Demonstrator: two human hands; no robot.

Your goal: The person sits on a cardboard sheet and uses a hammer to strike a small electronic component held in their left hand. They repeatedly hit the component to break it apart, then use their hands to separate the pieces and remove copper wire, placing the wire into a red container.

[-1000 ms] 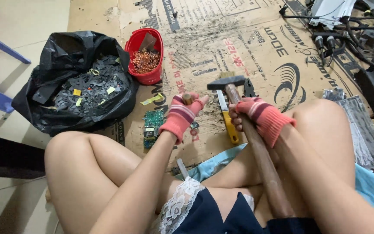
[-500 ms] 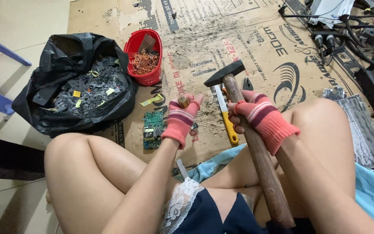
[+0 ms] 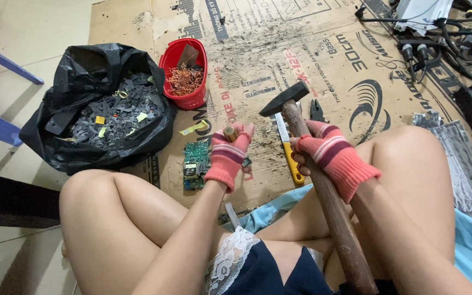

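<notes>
We see the hammer (image 3: 301,136) raised over the cardboard sheet (image 3: 323,60), its dark metal head tilted up to the left and its long, worn brown wooden handle running down toward the lap. Our right hand (image 3: 331,158), in a knitted pink glove with pale stripes, has its fingers wrapped tight around the handle just below the head. Our left hand (image 3: 227,155), gloved the same way, is closed around a short, round wooden grip whose pale end pokes out above the fist; we cannot tell what tool it belongs to. Just beside that hand a small green circuit board (image 3: 195,164) lies flat on the cardboard, and between the two hands lies a utility knife (image 3: 289,150) with a yellow handle and a bare steel blade. The cardboard is brown, printed and smeared with grey dust. Farther left a red plastic tub (image 3: 184,76) holds a tangle of thin copper wire, touching a crumpled black plastic bag (image 3: 83,109) full of flat dark grey scraps and a few yellow bits.
</notes>
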